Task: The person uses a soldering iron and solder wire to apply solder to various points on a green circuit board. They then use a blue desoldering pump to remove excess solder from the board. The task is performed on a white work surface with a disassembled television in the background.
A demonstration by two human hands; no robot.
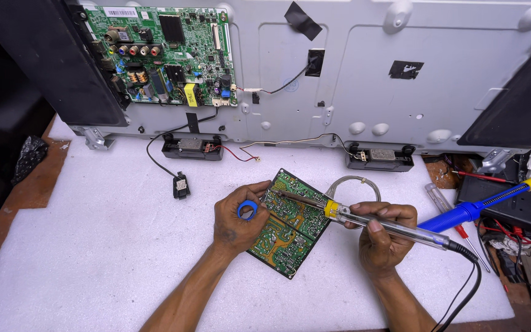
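A green circuit board [290,230] lies solder side up on the white foam mat [106,246]. My left hand [236,216] rests on the board's left edge and holds a small blue spool of solder [247,209]. My right hand [381,232] grips a soldering iron [364,220] with a clear handle and a yellow collar. Its tip reaches left across the board's upper part, near the spool. The iron's black cable runs off toward the bottom right.
An opened flat-screen television back panel [351,74] stands behind, with a green main board [164,55] at its upper left and two speaker bars [193,147] along its bottom. A blue-and-yellow desoldering pump [480,206], a screwdriver [450,212] and tangled wires lie at right.
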